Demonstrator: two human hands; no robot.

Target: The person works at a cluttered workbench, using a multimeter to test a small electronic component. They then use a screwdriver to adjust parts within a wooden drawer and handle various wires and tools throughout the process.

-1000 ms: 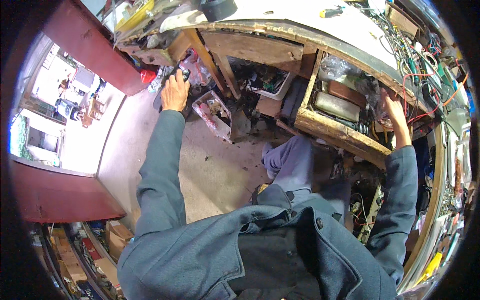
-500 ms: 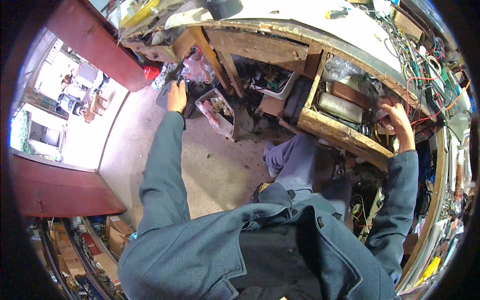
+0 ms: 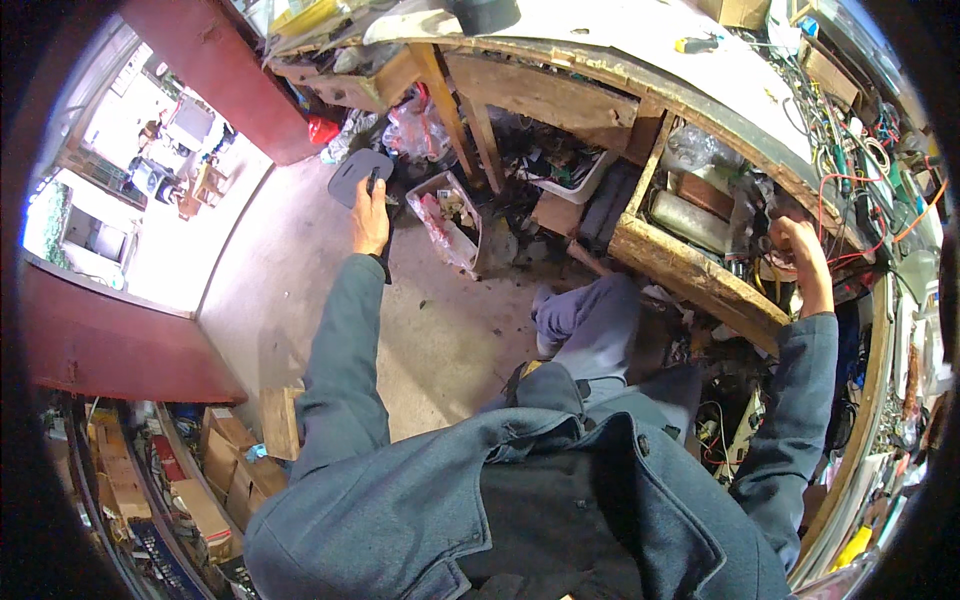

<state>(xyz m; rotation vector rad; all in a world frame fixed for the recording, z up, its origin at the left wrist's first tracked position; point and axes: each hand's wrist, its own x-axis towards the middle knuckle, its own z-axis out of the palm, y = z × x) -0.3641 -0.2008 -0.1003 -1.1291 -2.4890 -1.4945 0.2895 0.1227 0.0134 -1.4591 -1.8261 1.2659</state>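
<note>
On the left, above the floor, my left hand (image 3: 369, 222) is closed around the black stem of a flat, rounded dark grey piece (image 3: 358, 176); its exact kind does not show. My right hand (image 3: 797, 248) reaches into the open wooden drawer (image 3: 690, 280) under the bench. Its fingers are curled down among the clutter, and whatever they grip is hidden. Beside that hand in the drawer lie a silvery-grey oblong case (image 3: 690, 221), a brown block (image 3: 705, 195) and a clear plastic bag (image 3: 700, 148).
A small bin (image 3: 447, 225) with scraps stands on the floor right of my left hand. The white-topped workbench (image 3: 600, 35) bears a screwdriver (image 3: 697, 45) and, at right, tangled wires (image 3: 850, 160). Cardboard boxes (image 3: 205, 515) fill the lower left, near a red door (image 3: 130, 335).
My left hand has swung slightly right and down, and the grey piece now faces me more fully. My right hand stays in the drawer, its fingers curled further down.
</note>
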